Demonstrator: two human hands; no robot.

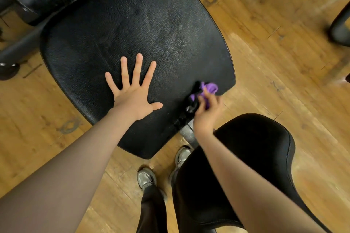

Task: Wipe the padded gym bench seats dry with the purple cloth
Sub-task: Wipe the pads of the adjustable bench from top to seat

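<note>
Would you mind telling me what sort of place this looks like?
Most likely a gym: a black padded bench seat, a second padded seat beside it, and dark equipment frames standing on a worn wooden floor.

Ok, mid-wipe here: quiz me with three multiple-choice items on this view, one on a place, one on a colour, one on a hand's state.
1. Where on the large seat pad is the cloth?
A. centre
B. near its right-hand edge
C. far left corner

2. What colour is the cloth?
A. purple
B. yellow
C. white

3. How is the left hand?
A. curled into a fist
B. gripping the cloth
C. fingers spread flat over the pad

Answers:
1 B, the cloth sits close to the pad's right-hand edge, under the right hand.
2 A, purple folds show between the right hand's curled fingers.
3 C, all five fingers are straight and splayed, with nothing held.
</note>
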